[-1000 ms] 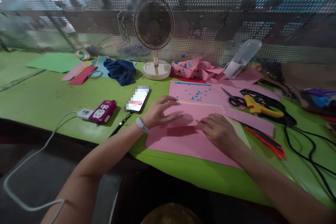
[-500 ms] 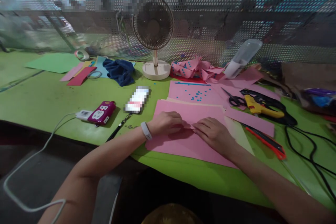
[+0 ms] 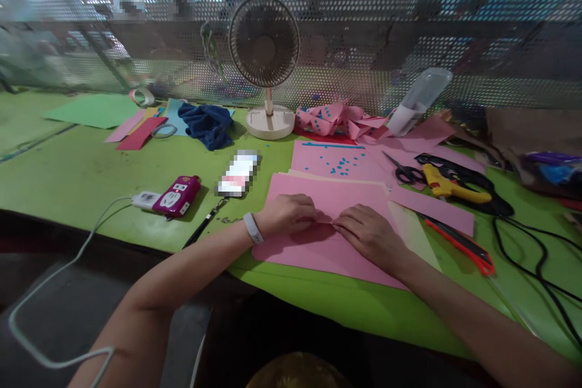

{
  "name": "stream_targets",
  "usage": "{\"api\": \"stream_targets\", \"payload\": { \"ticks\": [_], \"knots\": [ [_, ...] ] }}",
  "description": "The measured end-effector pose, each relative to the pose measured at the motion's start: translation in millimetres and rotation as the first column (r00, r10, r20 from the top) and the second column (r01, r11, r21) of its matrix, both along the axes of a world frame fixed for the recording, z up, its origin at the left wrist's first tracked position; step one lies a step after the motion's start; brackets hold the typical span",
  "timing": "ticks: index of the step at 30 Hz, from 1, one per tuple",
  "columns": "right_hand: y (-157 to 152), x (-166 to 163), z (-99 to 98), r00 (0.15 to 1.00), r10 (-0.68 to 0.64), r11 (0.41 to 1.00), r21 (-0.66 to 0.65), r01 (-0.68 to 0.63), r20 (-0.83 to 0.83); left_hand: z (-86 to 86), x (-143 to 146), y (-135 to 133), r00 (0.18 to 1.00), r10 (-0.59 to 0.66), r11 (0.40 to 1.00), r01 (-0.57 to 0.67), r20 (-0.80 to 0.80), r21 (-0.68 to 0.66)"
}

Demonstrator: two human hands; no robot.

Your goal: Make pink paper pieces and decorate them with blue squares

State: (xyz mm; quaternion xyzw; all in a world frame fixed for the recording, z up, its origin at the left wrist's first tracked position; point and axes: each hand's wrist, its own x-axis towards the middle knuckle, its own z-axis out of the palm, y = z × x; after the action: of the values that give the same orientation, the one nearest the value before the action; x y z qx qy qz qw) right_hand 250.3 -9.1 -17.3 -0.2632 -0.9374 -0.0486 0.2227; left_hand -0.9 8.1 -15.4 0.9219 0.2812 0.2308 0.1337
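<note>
A small piece of pink paper point(image 3: 324, 218) lies between my hands, its near edge slightly raised. My left hand point(image 3: 291, 214), with a white band at the wrist, has its fingers bent closed on the left end of that piece. At the right end, the fingertips of my right hand point(image 3: 367, 231) pinch the same edge. Both hands rest over a stack of pink sheets point(image 3: 327, 260), with pale yellow sheets point(image 3: 411, 230) showing beneath. The fingers hide much of the small piece, so I cannot see its full shape.
Right of the stack lie a pink strip point(image 3: 436, 209), a red cutter knife point(image 3: 468, 248), scissors point(image 3: 409, 174) and a yellow glue gun point(image 3: 454, 185) with a black cord. A fan point(image 3: 270, 121), phone point(image 3: 239, 174), purple power adapter point(image 3: 177, 197) and blue cloth point(image 3: 207, 124) stand behind or left.
My left fingers have slid slightly left along the paper, so a little more of it shows between the hands. The right hand has hardly moved.
</note>
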Motion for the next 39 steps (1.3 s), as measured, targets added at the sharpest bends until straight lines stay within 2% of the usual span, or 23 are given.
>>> {"api": "stream_targets", "payload": {
  "ticks": [18, 30, 34, 39],
  "knots": [
    [1.1, 0.2, -3.3, 1.0, 0.015, 0.999, -0.043, -0.015, 0.002, -2.1, 0.0, 1.9, 0.999, 0.018, 0.997, -0.015, -0.035, 0.072],
    [-3.0, 0.4, 3.0, 1.0, 0.012, 0.999, 0.031, -0.013, 0.027, 1.1, 2.3, -3.1, 0.995, 0.024, 0.989, -0.009, -0.1, 0.147],
    [-3.0, 0.7, 1.0, 1.0, 0.01, 1.0, -0.02, -0.01, 0.027, 2.0, 3.7, -4.0, 0.993, 0.033, 0.993, -0.02, -0.111, 0.12],
    [-2.3, 0.3, 0.6, 0.998, -0.015, 0.976, -0.219, 0.003, -0.055, -0.9, 3.9, -2.1, 0.996, 0.049, 0.998, -0.046, -0.073, 0.044]
  ]
}}
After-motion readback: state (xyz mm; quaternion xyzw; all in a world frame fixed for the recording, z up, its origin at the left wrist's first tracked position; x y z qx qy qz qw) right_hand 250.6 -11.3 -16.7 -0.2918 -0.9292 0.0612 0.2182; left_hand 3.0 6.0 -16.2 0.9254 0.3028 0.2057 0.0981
